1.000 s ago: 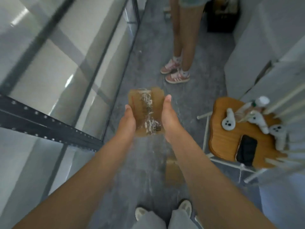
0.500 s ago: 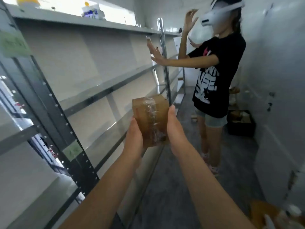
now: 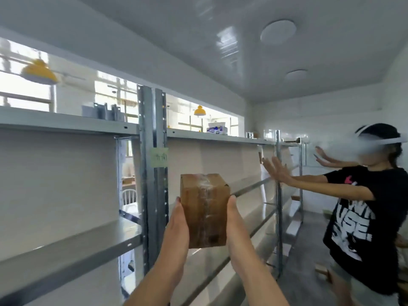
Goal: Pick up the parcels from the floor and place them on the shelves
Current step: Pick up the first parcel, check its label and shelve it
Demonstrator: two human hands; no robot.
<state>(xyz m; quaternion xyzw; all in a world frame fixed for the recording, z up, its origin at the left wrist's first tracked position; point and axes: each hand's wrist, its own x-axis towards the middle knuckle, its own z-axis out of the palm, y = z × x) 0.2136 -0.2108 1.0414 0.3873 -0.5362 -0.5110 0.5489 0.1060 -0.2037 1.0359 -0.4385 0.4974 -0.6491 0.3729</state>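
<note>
I am at the carrying step: the parcel (image 3: 204, 209), a small brown carton with clear tape down its front, is up in the air at chest height, off the floor and not yet on any shelf. My grip is a two-handed clamp. My left hand (image 3: 176, 228) presses flat on one side and my right hand (image 3: 239, 226) on the other, with the thumbs lying straight up the front edges. The rest of the fingers are hidden behind the carton, but nothing that shows is curled. The parcel stands upright, just in front of the grey upright post (image 3: 152, 173) with its green label (image 3: 159, 157). The middle shelf (image 3: 66, 246) runs on both sides of that post at about the height of the carton's base. As I judge it, the next move is to shift sideways clear of the post, push the carton forward over the shelf lip, set its base down flat, and only then spread my palms. Another person (image 3: 364, 217) is reaching toward the shelving to my right, so the bay on the left looks the safer place.
</note>
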